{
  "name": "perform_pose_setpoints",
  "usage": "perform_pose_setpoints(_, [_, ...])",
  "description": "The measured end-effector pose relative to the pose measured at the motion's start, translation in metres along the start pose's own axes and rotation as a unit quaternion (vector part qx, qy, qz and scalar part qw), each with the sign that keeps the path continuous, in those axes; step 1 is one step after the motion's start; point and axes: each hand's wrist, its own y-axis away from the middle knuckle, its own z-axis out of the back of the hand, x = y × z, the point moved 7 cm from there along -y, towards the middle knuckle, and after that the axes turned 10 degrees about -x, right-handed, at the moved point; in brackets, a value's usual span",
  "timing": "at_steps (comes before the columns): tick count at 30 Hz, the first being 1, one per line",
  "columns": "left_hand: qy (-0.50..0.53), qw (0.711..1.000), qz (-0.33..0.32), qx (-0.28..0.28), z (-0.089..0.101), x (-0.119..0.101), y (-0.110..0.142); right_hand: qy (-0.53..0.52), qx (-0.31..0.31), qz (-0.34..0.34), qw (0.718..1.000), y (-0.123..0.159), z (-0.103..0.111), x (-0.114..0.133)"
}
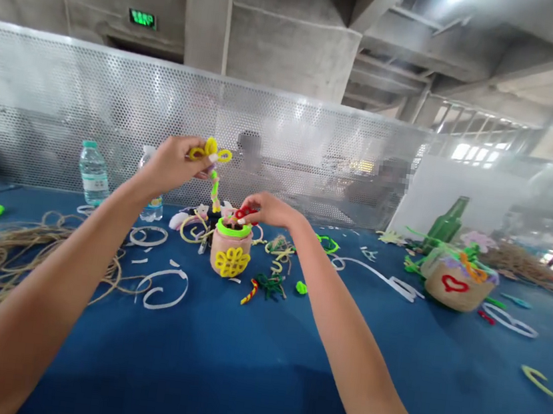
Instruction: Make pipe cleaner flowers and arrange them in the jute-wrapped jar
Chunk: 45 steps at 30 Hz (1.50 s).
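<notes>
My left hand point(186, 159) is closed on a yellow pipe-cleaner flower point(211, 148), raised above the table. Its green, yellow and pinkish stem point(214, 191) hangs down below my fingers. Below and to the right stands a small twine-wrapped pot point(219, 262) with a bright green rim and a yellow flower pattern on its front. At the mouth of that pot my right hand point(269, 209) pinches a red pipe-cleaner flower point(247, 213). Part of the red flower is hidden behind my fingers, and I cannot see how far it reaches into the pot.
Loose twine point(23, 253) spreads over the left side. White strips point(165, 291) and pipe-cleaner scraps point(269, 287) lie around the pot. Water bottles point(93, 174) stand at the back left. A decorated basket point(455, 286) and a green bottle point(448, 225) are at the right, before a perforated metal screen point(303, 150).
</notes>
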Motion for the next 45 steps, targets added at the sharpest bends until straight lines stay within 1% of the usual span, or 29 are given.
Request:
perform_pose_setpoints(3, [0.072,0.996,0.035,0.028,-0.011,0.017,0.002,-0.048,0.0,-0.008,0.999,0.004,0.005,-0.007])
perform_pose_setpoints(5, [0.095,0.994,0.039,0.034,-0.019,0.021,0.003,-0.07,-0.004,-0.011,0.997,0.007,0.007,-0.01])
perform_pose_setpoints(7, [0.095,0.994,0.038,0.044,-0.027,0.022,0.006,-0.078,-0.01,-0.009,0.997,0.009,0.008,-0.011])
perform_pose_setpoints(9, [0.061,0.995,0.033,0.069,-0.037,0.022,0.011,-0.078,-0.008,-0.003,0.997,0.009,0.006,-0.011])
perform_pose_setpoints(11, [-0.005,0.995,0.013,0.104,-0.046,0.021,0.018,-0.079,-0.005,-0.001,0.997,0.008,0.004,-0.01])
perform_pose_setpoints(14, [-0.1,0.983,-0.026,0.15,-0.056,0.023,0.027,-0.083,0.0,-0.008,0.997,0.006,0.003,-0.011])
perform_pose_setpoints(16, [-0.121,0.976,-0.028,0.181,-0.061,0.029,0.031,-0.08,-0.008,-0.013,0.997,0.006,0.004,-0.012])
perform_pose_setpoints(19, [-0.119,0.966,-0.016,0.228,-0.064,0.039,0.035,-0.066,-0.019,-0.016,0.998,0.007,0.006,-0.014])
perform_pose_setpoints(21, [-0.1,0.964,-0.01,0.246,-0.062,0.042,0.035,-0.058,-0.023,-0.016,0.998,0.008,0.007,-0.012])
perform_pose_setpoints(24, [-0.057,0.963,0.001,0.262,-0.056,0.041,0.033,-0.057,-0.023,-0.023,0.998,0.009,0.006,-0.009])
perform_pose_setpoints(27, [-0.078,0.952,0.006,0.294,-0.053,0.04,0.034,-0.045,-0.007,-0.027,0.999,0.009,0.004,-0.007])
perform_pose_setpoints(30, [-0.082,0.936,0.01,0.342,-0.056,0.039,0.038,-0.037,0.006,-0.034,0.999,0.009,0.001,-0.007])
perform_pose_setpoints(32, [-0.073,0.931,0.011,0.358,-0.059,0.039,0.041,-0.056,0.007,-0.042,0.998,0.01,0.0,-0.008])
perform_pose_setpoints(35, [-0.09,0.932,0.01,0.35,-0.058,0.039,0.038,-0.097,-0.003,-0.056,0.994,0.011,0.0,-0.013])
perform_pose_setpoints(37, [-0.108,0.942,0.008,0.317,-0.049,0.037,0.031,-0.112,-0.015,-0.074,0.991,0.012,0.002,-0.018])
perform_pose_setpoints(38, [-0.114,0.95,0.003,0.29,-0.041,0.034,0.026,-0.118,-0.036,-0.081,0.989,0.012,0.005,-0.019])
perform_pose_setpoints(40, [-0.109,0.969,-0.014,0.222,-0.023,0.022,0.016,-0.134,-0.112,-0.078,0.982,0.011,0.018,-0.016])
perform_pose_setpoints(41, [-0.095,0.977,-0.021,0.189,-0.014,0.013,0.012,-0.142,-0.15,-0.067,0.976,0.012,0.025,-0.011])
perform_pose_setpoints(42, [-0.076,0.984,-0.024,0.161,-0.006,0.004,0.01,-0.15,-0.172,-0.051,0.972,0.013,0.029,-0.002])
perform_pose_setpoints(43, [-0.052,0.988,-0.025,0.141,0.0,-0.005,0.01,-0.159,-0.177,-0.036,0.971,0.013,0.031,0.008])
perform_pose_setpoints(45, [-0.014,0.993,-0.028,0.113,0.006,-0.025,0.013,-0.187,-0.139,-0.01,0.973,0.015,0.026,0.033])
